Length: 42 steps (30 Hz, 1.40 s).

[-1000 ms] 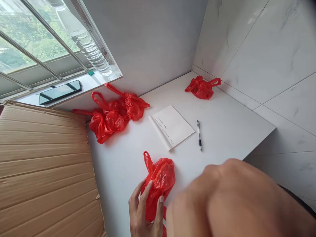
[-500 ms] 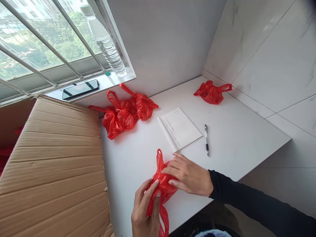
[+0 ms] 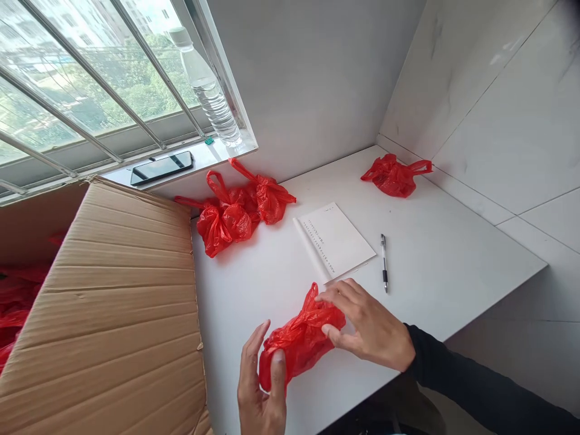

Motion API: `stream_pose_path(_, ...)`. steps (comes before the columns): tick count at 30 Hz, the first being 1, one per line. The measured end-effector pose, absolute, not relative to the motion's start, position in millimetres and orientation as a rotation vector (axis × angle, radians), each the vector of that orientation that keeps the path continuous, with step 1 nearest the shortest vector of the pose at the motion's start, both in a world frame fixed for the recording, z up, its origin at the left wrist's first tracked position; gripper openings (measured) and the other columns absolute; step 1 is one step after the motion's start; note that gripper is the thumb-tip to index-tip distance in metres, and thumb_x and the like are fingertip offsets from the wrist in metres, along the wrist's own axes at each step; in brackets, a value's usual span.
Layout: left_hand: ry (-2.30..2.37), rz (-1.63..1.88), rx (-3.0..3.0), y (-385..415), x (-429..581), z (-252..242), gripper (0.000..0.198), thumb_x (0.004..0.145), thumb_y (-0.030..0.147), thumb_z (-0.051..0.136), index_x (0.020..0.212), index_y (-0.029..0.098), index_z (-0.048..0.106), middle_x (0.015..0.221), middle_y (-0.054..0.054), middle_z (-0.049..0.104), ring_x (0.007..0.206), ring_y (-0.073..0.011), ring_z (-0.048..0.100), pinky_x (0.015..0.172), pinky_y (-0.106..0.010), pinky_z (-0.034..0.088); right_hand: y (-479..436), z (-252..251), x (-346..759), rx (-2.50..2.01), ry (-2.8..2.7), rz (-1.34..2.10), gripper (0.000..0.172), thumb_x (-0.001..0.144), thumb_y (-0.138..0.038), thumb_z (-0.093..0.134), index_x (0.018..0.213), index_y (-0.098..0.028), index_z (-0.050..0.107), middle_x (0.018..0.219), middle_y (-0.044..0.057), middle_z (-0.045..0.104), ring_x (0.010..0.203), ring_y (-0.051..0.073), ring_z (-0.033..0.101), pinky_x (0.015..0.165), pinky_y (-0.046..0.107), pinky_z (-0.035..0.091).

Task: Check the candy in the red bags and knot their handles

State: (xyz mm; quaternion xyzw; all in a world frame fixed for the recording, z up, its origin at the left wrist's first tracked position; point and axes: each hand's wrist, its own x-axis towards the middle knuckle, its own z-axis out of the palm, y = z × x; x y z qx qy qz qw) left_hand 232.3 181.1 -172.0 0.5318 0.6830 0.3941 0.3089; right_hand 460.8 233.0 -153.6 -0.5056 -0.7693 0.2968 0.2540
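A knotted red plastic bag (image 3: 301,341) lies on the white table in front of me, a loop of it sticking up at its far end. My left hand (image 3: 260,380) is cupped at the bag's left end, thumb against the plastic and fingers apart. Over the right end curves my right hand (image 3: 371,326), its thumb and fingers spread and touching the bag loosely. What the bag contains is hidden. Just beyond it is an open notebook (image 3: 339,238) with rows of small marks, and a pen (image 3: 384,263) lies right of the notebook.
Several knotted red bags (image 3: 240,217) sit against the wall at the back left; another red bag (image 3: 393,176) is at the far right. A cardboard box (image 3: 131,314) with red plastic inside stands at left. The windowsill bears a phone (image 3: 162,168) and a water bottle (image 3: 212,99).
Both hands have loosened and spread apart around the bag. The bag now lies longer and flatter, and its near loop no longer shows. My view has shifted slightly.
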Motion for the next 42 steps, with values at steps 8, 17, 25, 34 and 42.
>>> stream_pose_path(8,1.857,1.087,1.43,182,228,-177,0.023,0.086,0.046,0.068,0.098,0.027,0.075,0.11,-0.005,0.07,0.105,-0.0249,0.065,0.091,-0.036,0.053,233,-161,451,-1.374,-2.051,0.875,0.013,0.091,-0.014,0.054,0.097,-0.022,0.061,0.09,0.002,0.067,0.088,0.021,0.062,0.089,0.041,0.053)
stream_pose_path(17,1.834,1.133,1.399,185,236,-162,0.046,0.086,0.047,0.068,0.127,0.027,0.064,0.127,-0.007,0.065,0.115,-0.0264,0.062,0.095,-0.038,0.051,228,-147,461,-1.46,-1.906,0.978,0.042,0.09,-0.025,0.062,0.131,-0.023,0.053,0.125,0.008,0.062,0.116,0.025,0.056,0.097,0.042,0.051)
stream_pose_path(25,1.975,1.194,1.138,191,222,-159,0.033,0.088,0.054,0.064,0.099,0.024,0.07,0.095,-0.001,0.07,0.087,-0.0192,0.064,0.078,-0.026,0.049,231,-139,463,-1.478,-1.56,1.118,0.017,0.102,-0.035,0.045,0.095,-0.024,0.055,0.085,0.0,0.063,0.077,0.017,0.059,0.073,0.033,0.05)
stream_pose_path(34,1.953,1.321,1.606,198,239,-136,0.034,0.087,0.039,0.069,0.119,0.029,0.066,0.119,-0.003,0.059,0.114,-0.0215,0.055,0.096,-0.029,0.042,229,-138,469,-1.518,-1.531,1.18,0.03,0.096,-0.046,0.057,0.12,-0.028,0.056,0.086,-0.003,0.059,0.083,0.017,0.059,0.085,0.036,0.048)
stream_pose_path(42,2.11,1.43,1.155,202,227,-111,0.03,0.08,0.05,0.074,0.093,0.024,0.068,0.079,0.003,0.062,0.074,-0.0163,0.055,0.071,-0.027,0.041,228,-124,486,-1.512,-1.332,1.118,0.022,0.1,-0.046,0.051,0.094,-0.025,0.056,0.086,-0.002,0.063,0.079,0.015,0.059,0.078,0.03,0.047)
